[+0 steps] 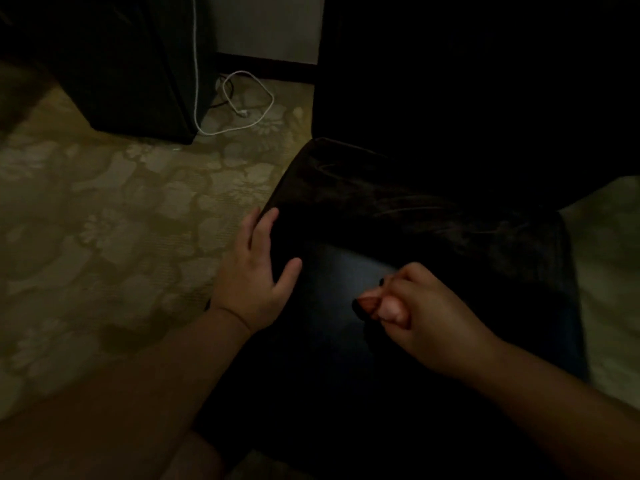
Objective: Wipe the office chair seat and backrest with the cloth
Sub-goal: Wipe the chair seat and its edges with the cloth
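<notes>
The seat [398,271] is steadied at its left edge by the flat, open left hand [258,271]. Something dark, likely the cloth [360,306], is pinched in the curled right hand [422,306] near the seat's middle. Overlapping strokes toward the far backrest [467,81] are advised.

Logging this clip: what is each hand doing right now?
Left hand: open, fingers resting on the dark office chair seat edge.
Right hand: fingers curled tight; whether it holds a cloth cannot be told.

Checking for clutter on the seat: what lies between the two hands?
Only bare dark chair seat shows between the left hand and right hand in the head view.
</notes>
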Action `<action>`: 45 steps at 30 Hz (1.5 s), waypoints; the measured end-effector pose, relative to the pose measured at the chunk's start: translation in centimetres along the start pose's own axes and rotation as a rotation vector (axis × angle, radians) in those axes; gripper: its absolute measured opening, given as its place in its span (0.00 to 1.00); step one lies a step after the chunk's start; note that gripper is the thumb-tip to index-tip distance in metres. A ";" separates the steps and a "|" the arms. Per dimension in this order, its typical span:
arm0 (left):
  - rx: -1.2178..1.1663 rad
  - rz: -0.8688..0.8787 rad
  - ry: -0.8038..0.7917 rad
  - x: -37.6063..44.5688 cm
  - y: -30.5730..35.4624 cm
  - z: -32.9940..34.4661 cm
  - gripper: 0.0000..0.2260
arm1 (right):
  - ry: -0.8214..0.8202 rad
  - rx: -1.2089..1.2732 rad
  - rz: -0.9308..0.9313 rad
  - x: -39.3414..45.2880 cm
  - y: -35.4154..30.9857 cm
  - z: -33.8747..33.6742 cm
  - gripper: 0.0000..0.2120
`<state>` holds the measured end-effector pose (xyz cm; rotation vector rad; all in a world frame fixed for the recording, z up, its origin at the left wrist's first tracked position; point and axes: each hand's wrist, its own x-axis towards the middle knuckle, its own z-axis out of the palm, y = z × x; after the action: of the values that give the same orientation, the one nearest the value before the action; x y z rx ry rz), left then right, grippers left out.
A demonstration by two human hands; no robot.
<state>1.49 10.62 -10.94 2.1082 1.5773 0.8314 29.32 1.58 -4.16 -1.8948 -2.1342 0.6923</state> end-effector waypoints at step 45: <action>0.240 0.428 -0.458 -6.2 16.8 9.0 0.19 | 0.354 -0.186 0.266 -11.7 20.8 -5.2 0.04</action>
<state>18.42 0.09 -8.78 2.6215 1.0444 0.2411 51.77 -7.40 -7.67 -2.2269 -1.7993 0.1797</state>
